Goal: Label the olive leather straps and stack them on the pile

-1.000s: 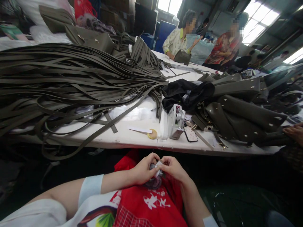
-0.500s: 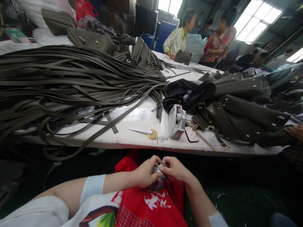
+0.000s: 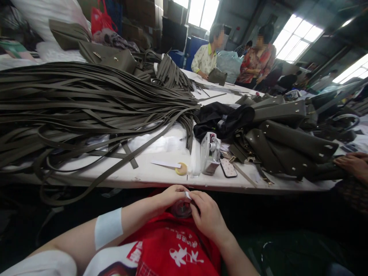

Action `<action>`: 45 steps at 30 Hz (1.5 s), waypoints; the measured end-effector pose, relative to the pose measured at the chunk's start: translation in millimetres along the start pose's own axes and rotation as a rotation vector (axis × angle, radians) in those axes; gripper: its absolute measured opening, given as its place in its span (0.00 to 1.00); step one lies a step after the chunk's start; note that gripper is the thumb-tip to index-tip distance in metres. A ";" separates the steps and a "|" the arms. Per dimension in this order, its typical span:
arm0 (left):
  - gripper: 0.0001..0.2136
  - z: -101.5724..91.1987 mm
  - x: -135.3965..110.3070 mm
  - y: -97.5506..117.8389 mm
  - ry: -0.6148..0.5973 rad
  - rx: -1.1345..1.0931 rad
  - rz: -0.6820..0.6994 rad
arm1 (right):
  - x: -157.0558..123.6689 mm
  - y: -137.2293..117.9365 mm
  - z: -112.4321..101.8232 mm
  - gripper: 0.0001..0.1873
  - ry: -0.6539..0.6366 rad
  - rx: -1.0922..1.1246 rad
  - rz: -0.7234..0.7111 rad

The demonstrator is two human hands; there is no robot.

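Note:
Close to my red apron (image 3: pixel 172 239), both hands meet just in front of the table edge. My left hand (image 3: pixel 174 196) is closed, its fingertips at a small white piece (image 3: pixel 188 195). My right hand (image 3: pixel 206 214) pinches at the same piece from the other side. Beneath the fingers shows a round, see-through thing (image 3: pixel 181 209), partly hidden; its kind is unclear. On the table ahead lie a yellow roll of tape (image 3: pixel 181 169) with a white strip (image 3: pixel 164 164) against it, a clear-and-white boxy device (image 3: pixel 211 153) and a patterned phone (image 3: pixel 228 168).
Long dark straps (image 3: pixel 94 96) cover the left of the white table (image 3: pixel 161 180), some hanging over its edge. Dark bags (image 3: pixel 293 142) and a black cloth (image 3: pixel 224 119) lie to the right. Another person's hand (image 3: pixel 352 165) rests at the far right; two people (image 3: pixel 204 61) stand across the table.
Both hands have come up slightly, and the right hand has turned with its back more toward me. The white piece shows less, the round clear thing more. The view has shifted a little.

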State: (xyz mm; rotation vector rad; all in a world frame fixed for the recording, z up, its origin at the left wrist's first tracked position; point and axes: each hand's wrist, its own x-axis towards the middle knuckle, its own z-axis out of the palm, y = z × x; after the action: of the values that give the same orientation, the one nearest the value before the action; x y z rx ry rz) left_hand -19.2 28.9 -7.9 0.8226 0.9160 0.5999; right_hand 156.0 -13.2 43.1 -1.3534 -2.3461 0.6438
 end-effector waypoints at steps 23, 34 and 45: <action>0.28 1.0 -16.9 4.4 -0.068 -0.068 0.094 | 83.3 114.7 -38.9 0.16 0.689 0.321 0.314; 0.30 7.3 -6.1 6.1 -0.046 -0.009 0.127 | 53.9 107.7 -13.1 0.26 0.553 0.666 0.533; 0.20 13.4 -7.6 18.7 0.144 0.134 0.321 | 52.9 109.8 -14.6 0.28 0.534 0.789 0.623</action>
State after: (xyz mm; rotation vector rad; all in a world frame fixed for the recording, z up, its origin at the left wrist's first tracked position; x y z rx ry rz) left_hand -13.3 28.9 15.6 1.0690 0.9701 0.8926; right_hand 216.4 84.3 -0.8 -1.5638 -1.0471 1.0608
